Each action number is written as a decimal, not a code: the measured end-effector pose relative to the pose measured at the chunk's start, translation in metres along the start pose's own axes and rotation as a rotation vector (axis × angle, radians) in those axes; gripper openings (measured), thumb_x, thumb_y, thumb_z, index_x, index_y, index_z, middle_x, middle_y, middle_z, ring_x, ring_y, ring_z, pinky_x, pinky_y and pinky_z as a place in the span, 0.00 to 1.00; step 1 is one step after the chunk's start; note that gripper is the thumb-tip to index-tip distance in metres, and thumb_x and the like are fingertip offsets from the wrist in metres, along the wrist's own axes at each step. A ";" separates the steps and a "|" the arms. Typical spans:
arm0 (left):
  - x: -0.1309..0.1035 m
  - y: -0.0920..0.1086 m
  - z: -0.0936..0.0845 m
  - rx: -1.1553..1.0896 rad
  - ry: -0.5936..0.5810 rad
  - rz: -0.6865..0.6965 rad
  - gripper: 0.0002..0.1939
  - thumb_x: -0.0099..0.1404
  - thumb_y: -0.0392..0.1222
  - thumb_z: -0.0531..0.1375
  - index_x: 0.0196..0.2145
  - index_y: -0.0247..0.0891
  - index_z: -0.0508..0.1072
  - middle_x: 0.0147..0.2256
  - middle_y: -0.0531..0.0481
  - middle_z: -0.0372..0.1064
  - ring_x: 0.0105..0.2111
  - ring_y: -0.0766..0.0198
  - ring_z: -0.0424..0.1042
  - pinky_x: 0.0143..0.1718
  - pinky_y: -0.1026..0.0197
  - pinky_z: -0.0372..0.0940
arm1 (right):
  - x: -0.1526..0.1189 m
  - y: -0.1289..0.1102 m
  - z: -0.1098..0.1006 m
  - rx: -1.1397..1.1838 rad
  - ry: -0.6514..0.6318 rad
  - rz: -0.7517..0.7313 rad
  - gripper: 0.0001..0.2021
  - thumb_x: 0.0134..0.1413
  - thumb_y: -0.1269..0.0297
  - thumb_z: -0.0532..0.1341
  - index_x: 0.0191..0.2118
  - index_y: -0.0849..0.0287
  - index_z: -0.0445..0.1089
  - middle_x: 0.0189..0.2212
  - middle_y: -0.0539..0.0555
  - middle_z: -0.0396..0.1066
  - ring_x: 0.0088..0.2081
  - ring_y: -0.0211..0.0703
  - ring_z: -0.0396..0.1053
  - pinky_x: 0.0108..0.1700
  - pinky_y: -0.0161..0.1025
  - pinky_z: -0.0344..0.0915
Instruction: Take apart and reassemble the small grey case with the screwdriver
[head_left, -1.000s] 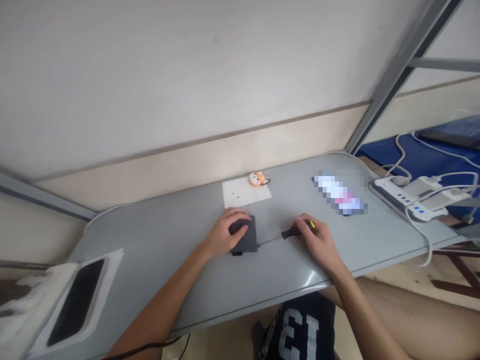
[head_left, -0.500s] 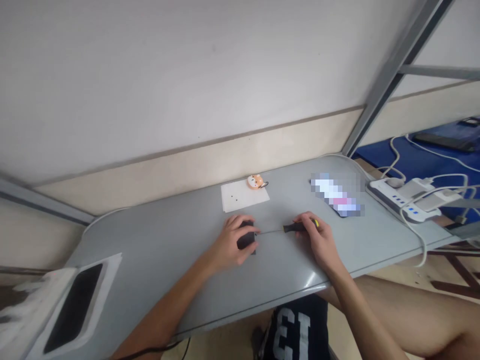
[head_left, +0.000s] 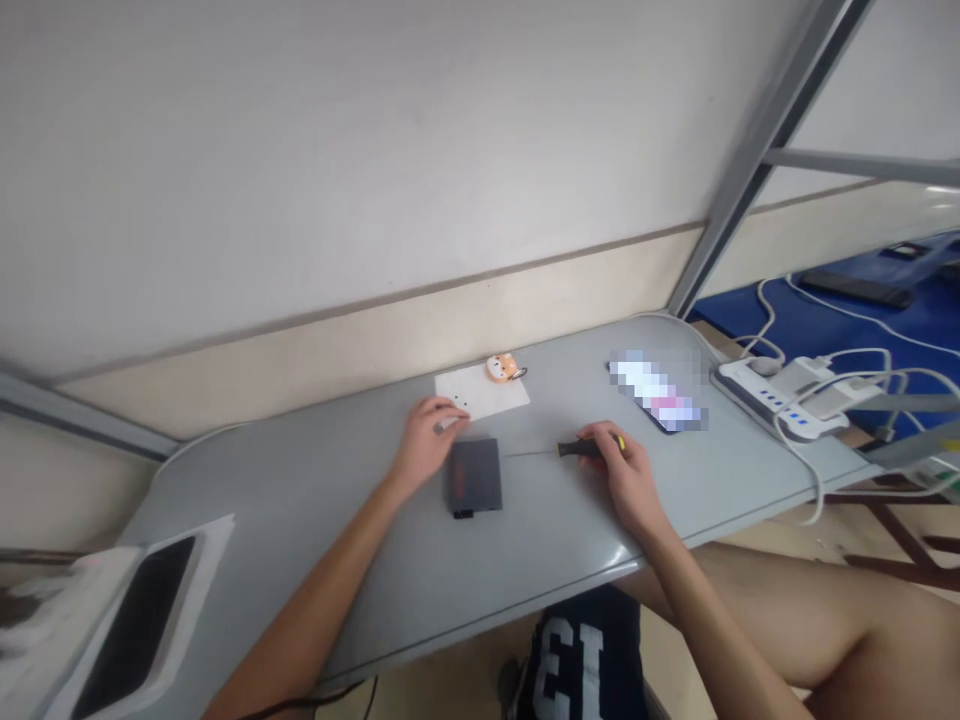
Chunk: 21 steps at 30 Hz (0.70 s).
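Note:
My right hand (head_left: 611,460) is wrapped round a screwdriver (head_left: 574,449) with a black and yellow handle. Its thin shaft points left, with the tip close to the right side of a flat black box (head_left: 477,475) lying on the grey desk. Beyond the box, my left hand (head_left: 429,442) is at the near edge of a white paper (head_left: 491,402). Its thumb and fingertips are pinched together; whatever they hold is too small to name. A few tiny dark specks, perhaps screws, lie on the paper beside those fingertips.
An orange and white animal-faced case (head_left: 501,368) with a metal ring rests on the paper. To the right are a phone (head_left: 656,392) with a blurred screen and a white power strip (head_left: 780,400) with cables. A dark tablet-like slab (head_left: 139,625) lies at the left.
My left hand has let go of the black box and moved up and left to the paper, uncovering the box. My right hand still holds the screwdriver in much the same place.

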<state>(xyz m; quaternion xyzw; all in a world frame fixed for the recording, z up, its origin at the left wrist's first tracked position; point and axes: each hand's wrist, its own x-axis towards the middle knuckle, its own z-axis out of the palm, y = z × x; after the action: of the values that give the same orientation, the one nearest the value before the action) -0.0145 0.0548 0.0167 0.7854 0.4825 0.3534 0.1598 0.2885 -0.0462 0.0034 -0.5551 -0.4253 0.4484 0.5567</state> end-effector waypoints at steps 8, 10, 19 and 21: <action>0.039 -0.046 -0.005 0.098 -0.123 -0.041 0.11 0.67 0.52 0.67 0.37 0.44 0.84 0.38 0.48 0.73 0.45 0.54 0.71 0.58 0.46 0.62 | 0.001 -0.001 0.001 0.009 0.029 0.007 0.22 0.63 0.38 0.60 0.37 0.54 0.75 0.28 0.52 0.73 0.34 0.47 0.71 0.39 0.41 0.69; 0.039 -0.049 -0.004 0.096 -0.137 -0.037 0.12 0.67 0.53 0.66 0.37 0.44 0.84 0.38 0.48 0.73 0.44 0.55 0.71 0.58 0.46 0.62 | 0.000 -0.003 0.002 0.024 0.028 0.015 0.22 0.63 0.39 0.60 0.37 0.54 0.75 0.28 0.52 0.73 0.34 0.47 0.70 0.39 0.41 0.68; 0.011 -0.012 -0.036 -0.018 -0.253 -0.059 0.16 0.72 0.55 0.61 0.50 0.45 0.80 0.52 0.45 0.75 0.55 0.52 0.72 0.62 0.47 0.65 | -0.001 -0.003 0.001 0.052 0.041 0.027 0.21 0.63 0.40 0.60 0.38 0.54 0.75 0.33 0.53 0.74 0.35 0.46 0.70 0.40 0.40 0.70; -0.003 0.001 -0.049 -0.105 -0.463 -0.026 0.19 0.70 0.54 0.63 0.55 0.49 0.77 0.58 0.45 0.73 0.56 0.51 0.73 0.59 0.49 0.69 | 0.000 -0.003 0.001 0.046 0.038 0.015 0.21 0.63 0.40 0.60 0.37 0.54 0.75 0.34 0.53 0.74 0.34 0.45 0.70 0.38 0.40 0.70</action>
<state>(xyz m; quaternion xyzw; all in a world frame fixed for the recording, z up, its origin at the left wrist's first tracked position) -0.0489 0.0474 0.0504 0.8298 0.4238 0.1867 0.3114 0.2881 -0.0459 0.0061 -0.5536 -0.4003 0.4516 0.5739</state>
